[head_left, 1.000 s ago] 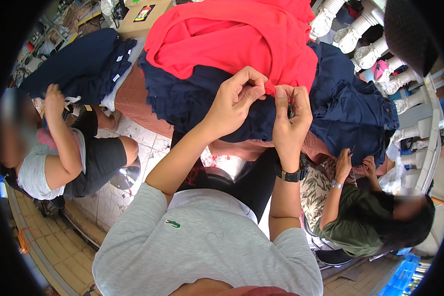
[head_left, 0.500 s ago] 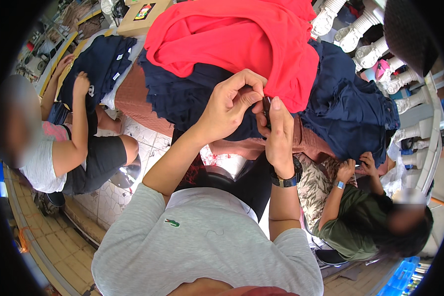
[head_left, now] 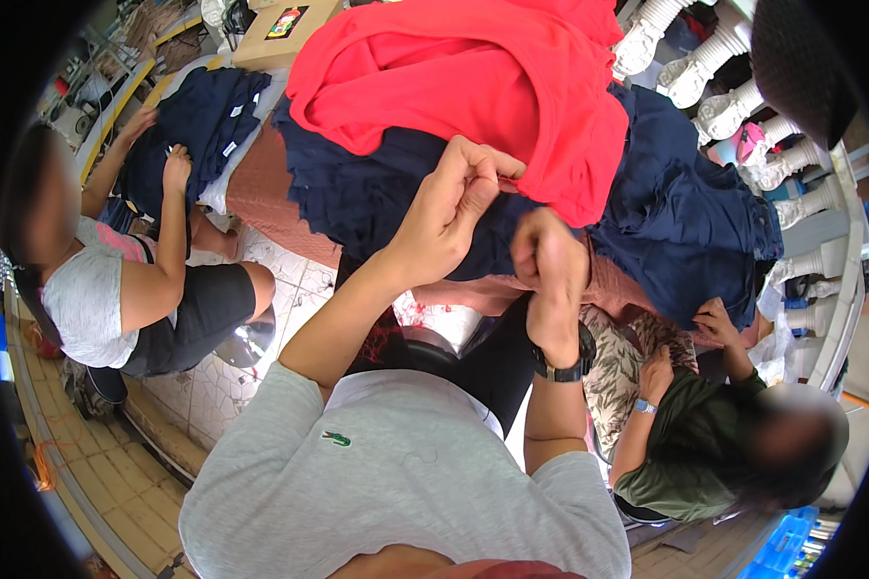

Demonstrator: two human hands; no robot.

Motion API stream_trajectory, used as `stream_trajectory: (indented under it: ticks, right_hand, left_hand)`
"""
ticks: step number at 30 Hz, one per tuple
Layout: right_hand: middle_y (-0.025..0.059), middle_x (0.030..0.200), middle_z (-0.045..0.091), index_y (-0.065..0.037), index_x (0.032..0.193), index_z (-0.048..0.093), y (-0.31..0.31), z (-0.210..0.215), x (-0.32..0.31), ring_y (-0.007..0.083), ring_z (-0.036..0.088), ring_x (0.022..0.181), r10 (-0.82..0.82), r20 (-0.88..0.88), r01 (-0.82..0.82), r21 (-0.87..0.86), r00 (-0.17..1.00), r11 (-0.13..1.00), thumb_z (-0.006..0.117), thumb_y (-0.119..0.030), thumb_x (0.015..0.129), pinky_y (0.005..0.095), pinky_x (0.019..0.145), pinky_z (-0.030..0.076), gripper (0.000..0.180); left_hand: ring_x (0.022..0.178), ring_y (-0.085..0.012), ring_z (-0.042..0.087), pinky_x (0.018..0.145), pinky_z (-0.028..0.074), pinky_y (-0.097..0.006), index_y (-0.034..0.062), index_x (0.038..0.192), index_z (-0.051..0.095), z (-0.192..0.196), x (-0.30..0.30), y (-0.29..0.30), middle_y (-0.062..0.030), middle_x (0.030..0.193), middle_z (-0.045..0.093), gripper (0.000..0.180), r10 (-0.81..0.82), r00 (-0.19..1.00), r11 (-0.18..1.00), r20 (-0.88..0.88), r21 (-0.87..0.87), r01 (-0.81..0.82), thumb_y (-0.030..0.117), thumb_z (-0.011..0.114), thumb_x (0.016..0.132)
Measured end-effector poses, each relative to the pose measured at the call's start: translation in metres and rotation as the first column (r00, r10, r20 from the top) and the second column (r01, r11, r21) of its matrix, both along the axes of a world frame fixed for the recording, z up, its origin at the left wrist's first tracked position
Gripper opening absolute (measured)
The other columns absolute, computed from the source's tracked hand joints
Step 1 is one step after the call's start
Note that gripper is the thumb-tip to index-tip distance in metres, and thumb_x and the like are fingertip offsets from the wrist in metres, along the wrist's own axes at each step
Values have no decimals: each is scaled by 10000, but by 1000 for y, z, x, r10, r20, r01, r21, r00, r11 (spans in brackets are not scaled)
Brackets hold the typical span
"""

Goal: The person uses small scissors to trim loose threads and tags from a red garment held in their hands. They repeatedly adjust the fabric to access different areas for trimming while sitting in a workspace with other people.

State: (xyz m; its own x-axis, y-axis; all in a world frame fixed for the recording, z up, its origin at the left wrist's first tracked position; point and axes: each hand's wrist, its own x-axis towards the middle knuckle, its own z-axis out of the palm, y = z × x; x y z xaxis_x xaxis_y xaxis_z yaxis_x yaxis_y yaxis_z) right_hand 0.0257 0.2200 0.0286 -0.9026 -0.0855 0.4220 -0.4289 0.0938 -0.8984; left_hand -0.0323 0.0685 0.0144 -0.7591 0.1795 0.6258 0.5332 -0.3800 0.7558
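A red garment (head_left: 454,82) with a wide rounded opening lies heaped before me on top of navy garments (head_left: 367,179). My left hand (head_left: 454,203) is closed in a pinch on the lower edge of the red cloth. Just right of it and a little lower is my right hand (head_left: 550,256), its fingers curled and blurred by motion. What those fingers hold is hidden. More navy cloth (head_left: 681,212) hangs over the table's right side.
A person (head_left: 116,270) at left handles navy garments (head_left: 198,130). Another person (head_left: 714,434) sits at right beside the navy cloth. A cardboard box (head_left: 285,34) stands at the far left; white ribbed posts (head_left: 729,111) line the right. Brown cloth (head_left: 261,179) covers the table.
My right hand has drawn down and away from the left; the small dark tool seen in it before no longer shows. My left hand stays at the red edge. The person at right lowered one hand.
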Motion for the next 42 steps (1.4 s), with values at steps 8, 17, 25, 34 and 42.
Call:
stream_trajectory:
  ticks: [8, 17, 25, 34, 42]
  right_hand:
    - [82, 905, 596, -1, 1006, 638, -4, 10, -18, 142, 523, 658, -351, -488, 496, 205, 799, 844, 713, 73, 852, 248, 513, 368, 187]
    - [167, 867, 522, 29, 956, 531, 0, 6, -20, 342, 532, 733, -273, -261, 336, 238, 926, 911, 627, 36, 926, 398, 674, 443, 101]
    - [186, 892, 532, 42, 1007, 533, 7, 14, -16, 386, 580, 766, -223, -364, 375, 428, 905, 822, 655, 50, 883, 424, 665, 467, 174]
    - [148, 883, 621, 5, 1081, 582, 19, 45, 0, 268, 614, 712, -199, -79, 214, 368, 977, 905, 655, -143, 980, 350, 652, 484, 194]
    - [92, 841, 610, -51, 960, 632, 21, 46, -17, 309, 645, 679, -73, -401, 334, 633, 913, 699, 691, -137, 920, 393, 554, 476, 112]
  left_hand:
    - [1064, -166, 619, 951, 507, -304, 0, 1146, 571, -1, -3, -3, -107, 1160, 601, 204, 70, 996, 976, -61, -203, -81, -66, 612, 957]
    - [966, -247, 654, 834, 528, -338, 11, 983, 671, 15, 2, -4, -113, 989, 681, 189, 232, 911, 885, -341, -315, -343, -69, 721, 818]
    - [918, -282, 647, 814, 526, -376, 24, 961, 675, 7, -7, -4, -102, 926, 677, 216, 263, 850, 827, -457, -348, -442, -35, 759, 771]
    - [927, -127, 594, 844, 486, -286, 24, 985, 607, 7, 0, -10, -29, 954, 617, 83, 46, 987, 965, 157, -264, -3, -6, 663, 932]
    - [829, -116, 537, 769, 455, -265, 3, 995, 548, 10, 0, -12, -48, 924, 589, 105, 87, 990, 934, 114, -356, -41, 100, 579, 1022]
